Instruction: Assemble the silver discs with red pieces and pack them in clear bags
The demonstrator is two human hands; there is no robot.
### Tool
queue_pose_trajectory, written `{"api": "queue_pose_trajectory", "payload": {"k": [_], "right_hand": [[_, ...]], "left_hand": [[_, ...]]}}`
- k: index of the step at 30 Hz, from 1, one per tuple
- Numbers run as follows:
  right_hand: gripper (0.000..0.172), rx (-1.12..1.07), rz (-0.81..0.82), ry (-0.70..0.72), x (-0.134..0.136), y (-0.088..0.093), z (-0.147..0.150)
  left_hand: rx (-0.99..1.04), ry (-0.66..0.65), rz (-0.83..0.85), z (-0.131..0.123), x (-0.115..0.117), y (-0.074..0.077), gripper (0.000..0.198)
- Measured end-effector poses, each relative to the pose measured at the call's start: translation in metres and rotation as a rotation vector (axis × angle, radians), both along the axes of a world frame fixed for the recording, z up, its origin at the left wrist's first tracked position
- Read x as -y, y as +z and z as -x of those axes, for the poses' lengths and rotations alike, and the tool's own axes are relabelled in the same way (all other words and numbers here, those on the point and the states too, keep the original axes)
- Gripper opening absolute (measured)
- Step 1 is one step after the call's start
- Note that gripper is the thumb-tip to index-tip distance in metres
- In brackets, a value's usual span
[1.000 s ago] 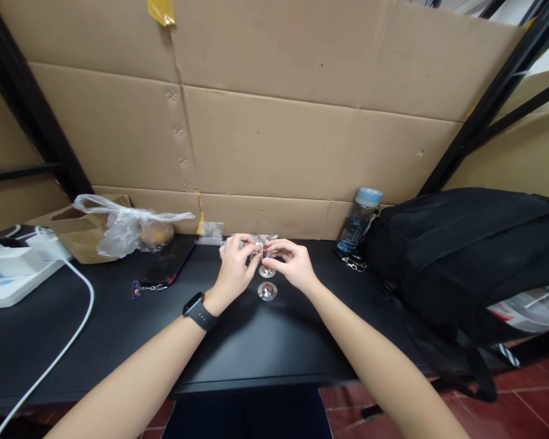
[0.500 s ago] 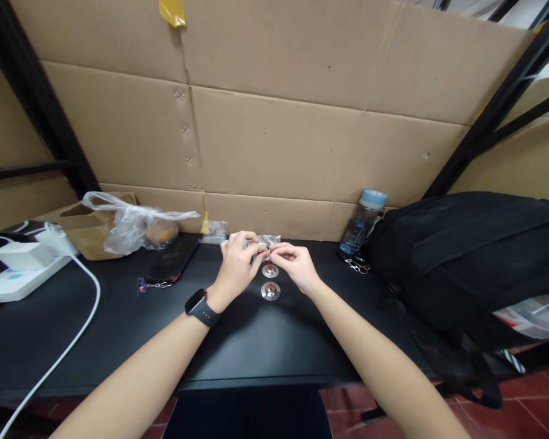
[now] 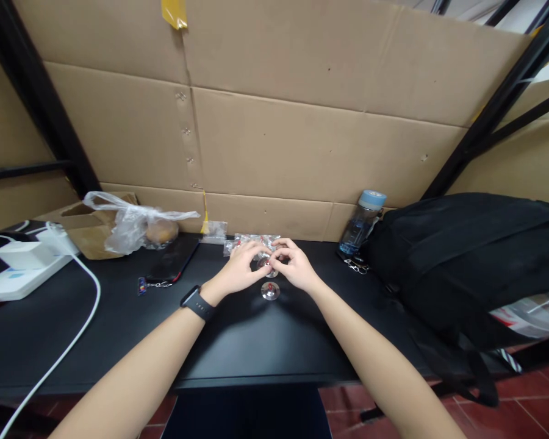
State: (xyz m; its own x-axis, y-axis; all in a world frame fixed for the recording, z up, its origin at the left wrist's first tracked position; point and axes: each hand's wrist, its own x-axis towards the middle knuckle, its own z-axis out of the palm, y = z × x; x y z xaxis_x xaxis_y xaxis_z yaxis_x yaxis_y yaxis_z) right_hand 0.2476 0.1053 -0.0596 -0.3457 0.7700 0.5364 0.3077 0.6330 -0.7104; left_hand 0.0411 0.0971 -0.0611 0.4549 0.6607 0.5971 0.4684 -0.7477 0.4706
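My left hand [image 3: 246, 268] and my right hand [image 3: 296, 266] meet near the middle of the desk, fingers curled toward each other. Between their fingertips is a small silver finger cymbal [image 3: 264, 263] with a domed middle and a bit of red; the fingers partly hide it. It seems to overlap another shiny rim just below, and I cannot tell how they touch. A second finger cymbal [image 3: 270, 291] with a red loop lies flat on the black desk [image 3: 265, 341], nearer me. Behind my hands lie clear plastic packets [image 3: 251, 242] with red bits inside.
To the left are a black phone [image 3: 172, 259] with a charm, a tied plastic bag [image 3: 130, 225], a cardboard box [image 3: 89, 228] and a white power strip [image 3: 21, 281] with its cable. To the right stand a blue-capped bottle [image 3: 361, 222] and a black backpack [image 3: 462, 262].
Both hands have come down from a pinch above the upper cymbal to curl around it. The left hand's fingers have lowered, uncovering more of the packets. The nearer cymbal has stayed put.
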Motion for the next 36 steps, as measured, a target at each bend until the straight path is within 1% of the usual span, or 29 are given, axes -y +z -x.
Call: {"api": "queue_pose_trajectory", "payload": {"k": [5, 8, 11, 13, 14, 16, 18, 19, 21, 23, 26, 28, 30, 31, 34, 36], "right_hand": [[0.012, 0.048, 0.036, -0.002, -0.002, -0.001, 0.001], [0.012, 0.133, -0.001, -0.003, -0.006, -0.003, -0.004], [0.009, 0.292, -0.088, -0.067, -0.015, -0.005, -0.02], [0.017, 0.436, -0.092, -0.137, -0.022, -0.006, -0.036], [0.02, 0.514, -0.065, -0.171, -0.025, -0.006, -0.045], [0.032, 0.66, 0.01, -0.215, -0.03, -0.006, -0.059], [0.042, 0.742, 0.091, -0.248, -0.034, -0.005, -0.069], [0.044, 0.752, 0.127, -0.254, -0.035, -0.005, -0.072], [0.042, 0.733, 0.18, -0.241, -0.037, -0.005, -0.075], [0.038, 0.701, 0.214, -0.22, -0.038, -0.005, -0.075], [0.033, 0.68, 0.236, -0.213, -0.039, -0.005, -0.073], [0.032, 0.669, 0.239, -0.216, -0.039, -0.006, -0.071], [0.033, 0.66, 0.237, -0.221, -0.038, -0.007, -0.07], [0.036, 0.655, 0.235, -0.221, -0.038, -0.008, -0.071], [0.055, 0.634, 0.232, -0.208, -0.039, -0.011, -0.072], [0.061, 0.616, 0.25, -0.19, -0.04, -0.012, -0.072]], "left_hand": [[-0.087, 0.07, 0.033, 0.002, -0.007, -0.007, 0.013], [-0.118, 0.196, 0.037, 0.007, -0.012, -0.011, 0.013], [-0.204, 0.305, 0.068, 0.013, -0.018, -0.017, 0.012], [-0.263, 0.32, 0.099, 0.017, -0.022, -0.021, 0.013], [-0.284, 0.314, 0.115, 0.019, -0.024, -0.022, 0.014], [-0.304, 0.291, 0.14, 0.023, -0.028, -0.023, 0.017], [-0.292, 0.272, 0.162, 0.032, -0.033, -0.021, 0.023], [-0.282, 0.263, 0.175, 0.038, -0.036, -0.019, 0.026], [-0.285, 0.23, 0.21, 0.053, -0.042, -0.016, 0.029], [-0.369, 0.165, 0.235, 0.068, -0.047, -0.014, 0.025], [-0.486, 0.082, 0.249, 0.08, -0.049, -0.015, 0.03], [-0.518, 0.066, 0.251, 0.08, -0.049, -0.017, 0.026], [-0.537, 0.091, 0.25, 0.075, -0.049, -0.019, 0.017], [-0.539, 0.113, 0.25, 0.072, -0.049, -0.021, 0.014], [-0.505, 0.171, 0.237, 0.067, -0.047, -0.023, 0.012], [-0.473, 0.193, 0.211, 0.065, -0.045, -0.023, 0.013]]}}
